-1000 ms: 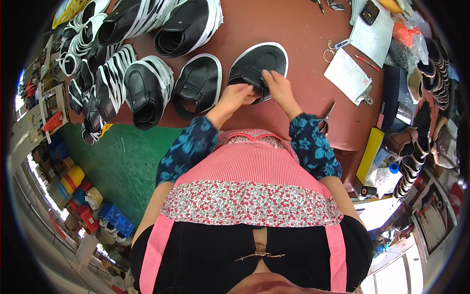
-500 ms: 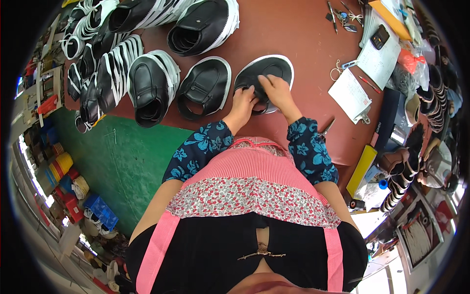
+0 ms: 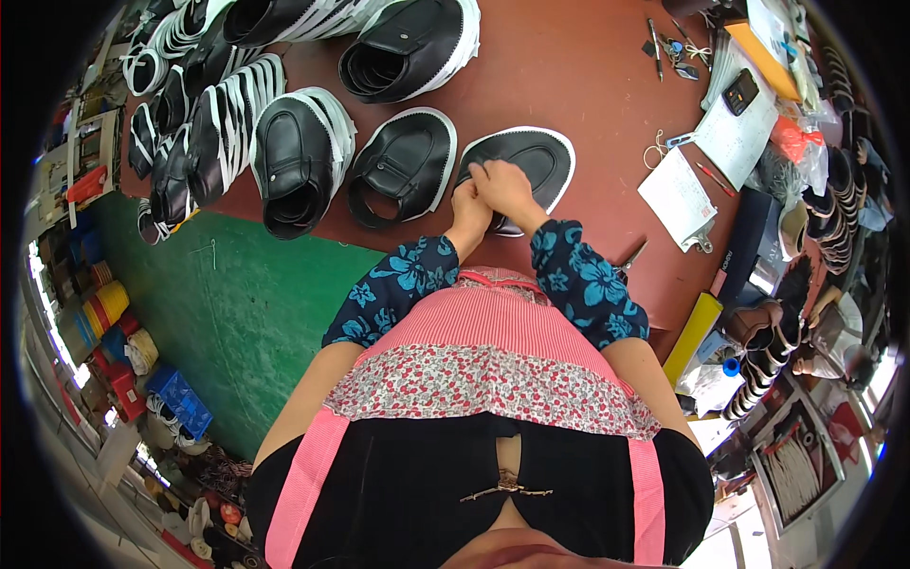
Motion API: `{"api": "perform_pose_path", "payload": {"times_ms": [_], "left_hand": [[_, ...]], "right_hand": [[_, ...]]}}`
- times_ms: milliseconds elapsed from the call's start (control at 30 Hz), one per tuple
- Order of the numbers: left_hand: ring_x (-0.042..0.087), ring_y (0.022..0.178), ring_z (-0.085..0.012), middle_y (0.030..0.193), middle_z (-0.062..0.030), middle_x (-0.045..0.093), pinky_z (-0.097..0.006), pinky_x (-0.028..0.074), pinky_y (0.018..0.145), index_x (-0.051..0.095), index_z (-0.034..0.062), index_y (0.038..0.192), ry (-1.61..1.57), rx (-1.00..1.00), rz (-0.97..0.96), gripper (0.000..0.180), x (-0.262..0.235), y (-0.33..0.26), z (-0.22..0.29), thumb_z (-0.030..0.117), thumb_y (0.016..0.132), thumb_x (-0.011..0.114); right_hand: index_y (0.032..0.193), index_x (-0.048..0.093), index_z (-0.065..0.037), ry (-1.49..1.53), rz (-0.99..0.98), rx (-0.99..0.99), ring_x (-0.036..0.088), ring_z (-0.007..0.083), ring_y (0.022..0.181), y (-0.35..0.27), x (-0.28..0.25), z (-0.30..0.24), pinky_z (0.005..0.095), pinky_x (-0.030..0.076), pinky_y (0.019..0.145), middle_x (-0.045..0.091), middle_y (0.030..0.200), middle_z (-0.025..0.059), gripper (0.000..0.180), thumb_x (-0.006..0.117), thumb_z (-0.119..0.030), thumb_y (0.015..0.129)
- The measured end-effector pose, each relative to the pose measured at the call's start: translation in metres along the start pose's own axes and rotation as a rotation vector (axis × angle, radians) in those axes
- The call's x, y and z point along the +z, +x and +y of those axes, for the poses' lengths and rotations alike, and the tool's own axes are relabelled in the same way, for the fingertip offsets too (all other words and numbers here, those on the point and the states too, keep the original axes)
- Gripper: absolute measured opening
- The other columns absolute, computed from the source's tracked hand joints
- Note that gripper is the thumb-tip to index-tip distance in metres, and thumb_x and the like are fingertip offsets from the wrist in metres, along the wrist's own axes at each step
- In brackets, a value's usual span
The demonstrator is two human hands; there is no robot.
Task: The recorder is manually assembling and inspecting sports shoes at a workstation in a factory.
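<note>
A black shoe upper (image 3: 542, 163) with a white jagged-edged lining lies on the red-brown table. My left hand (image 3: 468, 211) is at its near left opening edge, fingers closed on it. Against the left hand's fingertips, my right hand (image 3: 505, 192) is bent over the same edge, its fingers pinched together. The hands hide what lies between the fingertips. Just left of them lies a similar black upper (image 3: 408, 161), flat, with a strap loop toward me. Further left stands a nested stack of black uppers (image 3: 289, 156).
More stacked uppers (image 3: 408, 47) stand at the far left. To the right lie a clipped paper pad (image 3: 678, 194), a red pen (image 3: 716, 178), scissors (image 3: 633, 254) near the table edge, and a black phone (image 3: 740, 92) on papers. Green floor (image 3: 256, 313) shows at left below the table.
My right hand has moved left and toward me, off the upper's middle, to meet my left hand. The upper has turned slightly, with its toe further right. The view has shifted a little.
</note>
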State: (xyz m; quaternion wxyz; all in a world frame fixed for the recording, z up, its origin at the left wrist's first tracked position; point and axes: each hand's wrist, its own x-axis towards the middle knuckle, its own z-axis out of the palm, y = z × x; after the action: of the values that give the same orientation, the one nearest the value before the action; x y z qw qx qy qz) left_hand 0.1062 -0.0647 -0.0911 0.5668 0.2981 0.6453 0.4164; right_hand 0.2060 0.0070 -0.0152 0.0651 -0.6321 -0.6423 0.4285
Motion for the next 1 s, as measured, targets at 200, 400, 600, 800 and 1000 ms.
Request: {"api": "perform_pose_path", "payload": {"times_ms": [200, 400, 600, 800, 1000], "left_hand": [[0.069, 0.090, -0.0120, 0.100, -0.0081, 0.079, -0.034, 0.056, 0.079, 0.074, -0.0027, 0.104, -0.023, 0.049, -0.091, 0.020, -0.002, -0.003, 0.058, 0.016, 0.109, 0.068], [0.072, 0.105, -0.0398, 0.108, -0.0140, 0.082, -0.050, 0.055, 0.105, 0.083, 0.0061, 0.112, 1.433, 0.771, -0.850, 0.034, -0.055, -0.022, 0.122, 0.036, 0.096, 0.083], [0.071, 0.120, -0.0123, 0.122, -0.0025, 0.079, -0.029, 0.057, 0.101, 0.077, 0.0007, 0.130, 0.204, -0.139, -0.883, 0.030, -0.035, -0.033, 0.214, -0.003, 0.100, 0.076], [0.067, 0.133, -0.0169, 0.147, -0.0086, 0.069, -0.034, 0.053, 0.117, 0.055, -0.0033, 0.156, -0.059, -0.089, -0.762, 0.062, -0.037, -0.056, 0.282, -0.005, 0.099, 0.077], [0.069, 0.099, -0.0327, 0.119, -0.0157, 0.073, -0.040, 0.055, 0.088, 0.066, -0.0023, 0.136, 0.718, 0.903, -0.214, 0.033, -0.099, -0.084, 0.311, -0.003, 0.103, 0.070]], "right_hand": [[0.099, 0.078, -0.001, 0.154, 0.171, 0.015, 0.073, 0.0513, 0.097, -0.030, -0.016, 0.030, 0.0569, 0.057, 0.086, 0.077, 0.100, 0.0280, 0.049, 0.059, -0.045, 0.111], [0.087, 0.069, -0.003, 0.901, 0.590, 0.237, 0.055, 0.0132, 0.070, -0.094, -0.059, 0.102, 0.0350, 0.043, 0.065, 0.056, 0.074, -0.0018, 0.044, 0.064, -0.037, 0.114], [0.083, 0.061, -0.015, 1.263, 0.622, 0.533, 0.041, 0.0113, 0.062, -0.138, -0.068, 0.160, 0.0308, 0.030, 0.060, 0.046, 0.068, -0.0030, 0.039, 0.064, -0.040, 0.113], [0.082, 0.060, -0.014, 1.247, 0.532, 0.512, 0.045, 0.0130, 0.060, -0.124, -0.043, 0.161, 0.0322, 0.033, 0.058, 0.048, 0.068, -0.0019, 0.042, 0.065, -0.041, 0.113], [0.083, 0.067, -0.007, 1.260, 0.426, 0.603, 0.054, 0.0181, 0.048, -0.110, -0.050, 0.167, 0.0324, 0.041, 0.045, 0.059, 0.065, 0.0058, 0.043, 0.070, -0.042, 0.109]]}}
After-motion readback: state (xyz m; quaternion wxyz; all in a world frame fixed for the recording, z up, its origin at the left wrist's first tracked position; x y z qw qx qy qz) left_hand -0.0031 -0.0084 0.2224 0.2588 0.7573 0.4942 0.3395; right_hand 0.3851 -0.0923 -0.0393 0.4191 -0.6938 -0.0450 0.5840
